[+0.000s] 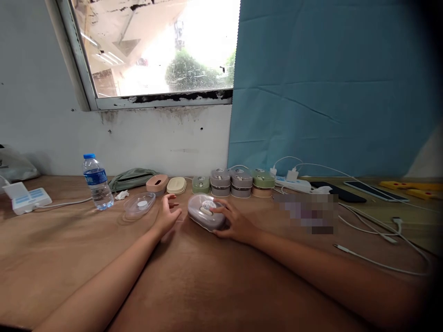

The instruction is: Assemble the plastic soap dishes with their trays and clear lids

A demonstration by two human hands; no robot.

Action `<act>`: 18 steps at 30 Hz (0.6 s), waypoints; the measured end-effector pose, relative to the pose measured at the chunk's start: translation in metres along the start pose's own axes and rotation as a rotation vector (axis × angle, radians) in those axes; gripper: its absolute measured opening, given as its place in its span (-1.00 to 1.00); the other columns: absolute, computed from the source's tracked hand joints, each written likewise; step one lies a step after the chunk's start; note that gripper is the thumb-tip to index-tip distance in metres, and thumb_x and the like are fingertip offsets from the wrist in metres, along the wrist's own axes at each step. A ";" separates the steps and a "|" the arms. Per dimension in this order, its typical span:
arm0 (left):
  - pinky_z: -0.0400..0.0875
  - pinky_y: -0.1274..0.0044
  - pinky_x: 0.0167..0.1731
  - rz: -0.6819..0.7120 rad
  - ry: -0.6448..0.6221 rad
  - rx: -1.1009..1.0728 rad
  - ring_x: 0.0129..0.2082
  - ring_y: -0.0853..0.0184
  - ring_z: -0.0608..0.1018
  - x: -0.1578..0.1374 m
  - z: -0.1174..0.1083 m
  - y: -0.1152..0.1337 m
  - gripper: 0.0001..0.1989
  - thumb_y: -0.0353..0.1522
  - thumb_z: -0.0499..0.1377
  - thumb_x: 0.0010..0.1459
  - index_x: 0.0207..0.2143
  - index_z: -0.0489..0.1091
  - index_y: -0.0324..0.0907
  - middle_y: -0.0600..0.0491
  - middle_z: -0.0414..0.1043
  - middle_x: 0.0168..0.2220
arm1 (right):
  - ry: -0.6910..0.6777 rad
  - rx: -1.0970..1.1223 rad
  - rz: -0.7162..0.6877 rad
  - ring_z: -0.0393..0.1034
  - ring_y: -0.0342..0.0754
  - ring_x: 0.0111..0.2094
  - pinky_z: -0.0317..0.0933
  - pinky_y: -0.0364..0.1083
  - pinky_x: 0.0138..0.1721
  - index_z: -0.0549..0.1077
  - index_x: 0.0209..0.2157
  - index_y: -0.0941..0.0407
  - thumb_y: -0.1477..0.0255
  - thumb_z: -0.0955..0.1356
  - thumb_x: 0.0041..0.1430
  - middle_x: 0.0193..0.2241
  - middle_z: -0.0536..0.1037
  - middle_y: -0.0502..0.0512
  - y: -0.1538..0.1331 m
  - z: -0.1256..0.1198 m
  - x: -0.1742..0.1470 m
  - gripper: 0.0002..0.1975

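Note:
A rounded grey plastic box (198,219) with a clear lid and a round label on top sits tilted on the table in front of me. My right hand (236,223) grips its right side, the thumb low at the near edge and the fingers over the lid. To the left of the box, my left hand (169,215) is open and holds nothing, its fingers apart and a small gap between it and the box. A loose clear lid (141,203) with a white round sticker lies left of that hand.
Along the wall stand a pink box (157,183), a cream one (176,185), a green one (200,185) and stacked grey boxes (220,183). A water bottle (98,183) and green pouch (133,179) are at left. Cables (380,265) and a power strip (294,184) lie right.

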State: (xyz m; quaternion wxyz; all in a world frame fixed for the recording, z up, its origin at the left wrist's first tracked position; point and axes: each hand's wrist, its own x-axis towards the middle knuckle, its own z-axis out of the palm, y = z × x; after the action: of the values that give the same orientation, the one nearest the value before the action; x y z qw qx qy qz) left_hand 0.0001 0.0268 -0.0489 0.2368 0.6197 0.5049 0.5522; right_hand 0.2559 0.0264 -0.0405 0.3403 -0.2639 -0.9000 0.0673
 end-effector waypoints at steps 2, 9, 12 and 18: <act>0.33 0.45 -0.21 -0.079 0.190 -0.013 -0.31 0.42 0.43 0.007 -0.002 -0.004 -0.62 -0.47 0.11 -0.10 -0.18 0.10 -0.17 0.00 0.18 -0.15 | 0.112 -0.079 -0.017 0.04 0.07 0.09 0.00 0.06 0.06 0.23 -0.04 0.07 0.30 0.38 -0.08 0.08 0.07 0.20 0.004 0.009 0.027 -0.47; 0.31 0.47 -0.28 -0.205 0.363 0.058 -0.48 0.50 0.33 0.012 -0.005 -0.006 -0.73 -0.49 0.11 -0.11 -0.32 0.11 -0.18 0.10 0.17 -0.31 | 0.068 -0.624 0.319 0.04 0.21 0.02 0.00 0.11 -0.05 0.15 0.03 0.07 0.31 0.34 0.02 0.13 0.01 0.27 0.022 0.035 0.131 -0.47; 0.31 0.48 -0.30 -0.200 0.348 0.078 -0.50 0.51 0.32 0.012 -0.004 -0.007 -0.75 -0.49 0.10 -0.11 -0.33 0.13 -0.19 0.11 0.18 -0.32 | 0.041 -0.671 0.397 0.11 0.22 -0.06 0.05 0.09 -0.15 0.21 -0.03 0.11 0.33 0.36 -0.01 0.08 0.10 0.34 0.032 0.044 0.153 -0.52; 0.30 0.51 -0.34 -0.194 0.328 0.102 -0.51 0.51 0.29 0.011 0.000 -0.005 -0.78 -0.49 0.10 -0.11 -0.35 0.14 -0.20 0.10 0.17 -0.32 | 0.005 -0.758 0.473 0.16 0.21 -0.12 -0.01 0.08 -0.18 0.24 -0.07 0.17 0.24 0.35 -0.02 -0.09 0.27 0.38 0.041 0.051 0.165 -0.51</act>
State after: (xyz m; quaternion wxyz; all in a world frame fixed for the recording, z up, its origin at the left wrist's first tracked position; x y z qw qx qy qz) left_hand -0.0033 0.0388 -0.0484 0.1717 0.4812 0.6215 0.5939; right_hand 0.1363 0.1502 0.0041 0.1969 -0.5687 -0.7752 -0.1921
